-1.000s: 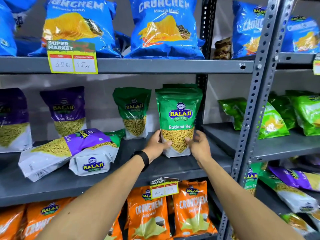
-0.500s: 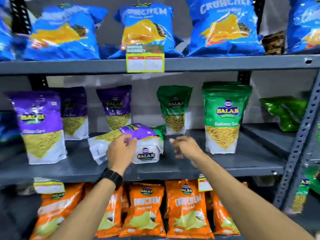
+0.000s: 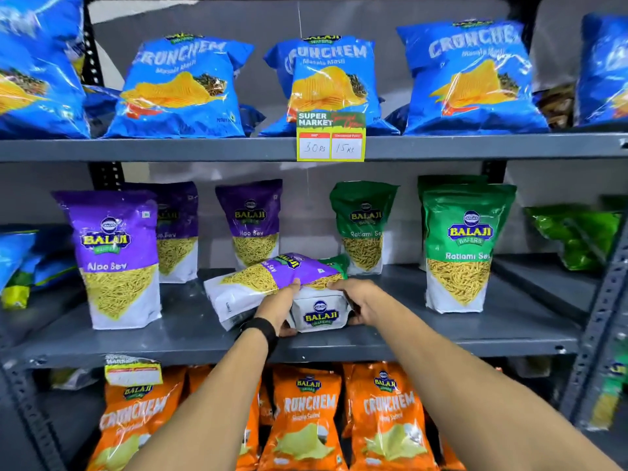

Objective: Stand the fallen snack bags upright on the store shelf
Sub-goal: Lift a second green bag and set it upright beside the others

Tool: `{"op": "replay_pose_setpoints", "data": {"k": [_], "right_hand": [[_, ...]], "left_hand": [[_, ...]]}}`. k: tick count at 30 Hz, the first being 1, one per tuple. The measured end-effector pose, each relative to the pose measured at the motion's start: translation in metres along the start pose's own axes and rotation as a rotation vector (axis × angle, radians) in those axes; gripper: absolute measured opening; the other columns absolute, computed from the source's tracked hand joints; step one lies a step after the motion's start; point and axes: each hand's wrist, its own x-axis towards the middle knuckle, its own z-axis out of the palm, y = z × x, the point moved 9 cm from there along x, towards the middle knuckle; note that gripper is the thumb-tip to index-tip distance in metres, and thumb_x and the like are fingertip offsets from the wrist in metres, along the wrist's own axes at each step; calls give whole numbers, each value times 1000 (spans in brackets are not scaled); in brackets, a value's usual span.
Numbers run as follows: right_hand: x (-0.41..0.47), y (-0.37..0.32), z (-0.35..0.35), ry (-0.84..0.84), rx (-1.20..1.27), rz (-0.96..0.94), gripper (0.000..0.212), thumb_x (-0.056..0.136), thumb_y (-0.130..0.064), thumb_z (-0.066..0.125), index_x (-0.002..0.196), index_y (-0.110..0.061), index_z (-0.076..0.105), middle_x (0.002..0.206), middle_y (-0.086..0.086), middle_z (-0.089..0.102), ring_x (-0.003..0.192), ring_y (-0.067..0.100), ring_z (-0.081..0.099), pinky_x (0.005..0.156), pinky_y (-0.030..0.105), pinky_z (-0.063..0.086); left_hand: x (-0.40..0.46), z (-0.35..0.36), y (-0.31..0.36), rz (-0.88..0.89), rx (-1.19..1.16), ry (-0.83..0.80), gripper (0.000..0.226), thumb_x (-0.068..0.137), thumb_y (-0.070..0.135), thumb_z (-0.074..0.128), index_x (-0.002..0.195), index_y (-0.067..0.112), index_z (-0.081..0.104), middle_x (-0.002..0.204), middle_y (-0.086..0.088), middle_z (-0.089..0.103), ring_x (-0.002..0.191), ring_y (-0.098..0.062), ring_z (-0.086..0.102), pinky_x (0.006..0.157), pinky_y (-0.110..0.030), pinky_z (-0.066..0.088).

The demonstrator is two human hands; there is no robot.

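Observation:
On the grey middle shelf (image 3: pixel 190 338) two snack bags lie fallen, one on the other. The purple Aloo Sev bag (image 3: pixel 258 283) lies on top, tilted, its white base toward the left front. Under it lies a green Ratlami Sev bag (image 3: pixel 319 314), white bottom facing me, green top poking out behind. My left hand (image 3: pixel 277 309) grips that lower bag's left side, fingers touching the purple bag's edge. My right hand (image 3: pixel 360 299) holds its right side. Other purple and green bags stand upright on the same shelf.
An upright purple bag (image 3: pixel 115 256) stands at left front and an upright green bag (image 3: pixel 462 246) at right front. Blue Crunchem bags fill the top shelf, orange ones the bottom. A price tag (image 3: pixel 330 137) hangs from the upper shelf edge. A perforated steel post (image 3: pixel 601 321) rises at right.
Both hands left the upright green bag at the right and moved left to the fallen pair, closing on the lower bag's sides. The view shifted left with them.

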Motion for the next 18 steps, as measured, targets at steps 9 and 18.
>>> {"op": "replay_pose_setpoints", "data": {"k": [9,18], "right_hand": [[-59,-4,-67,108,-71,-99,35,76,-25,86,99,-8,66,67,8,72,53,23,68,54,37,61],[-144,37,-121,110,-67,-221,65,65,-45,90,85,11,64,80,27,68,70,24,69,75,35,58]], "left_hand": [[-50,51,-6,-43,201,-170,36,92,55,59,80,22,66,57,4,66,59,-15,63,54,-22,49],[-104,85,-31,72,95,-298,46,74,55,81,99,16,84,96,-16,77,87,-33,75,78,-41,61]]}}
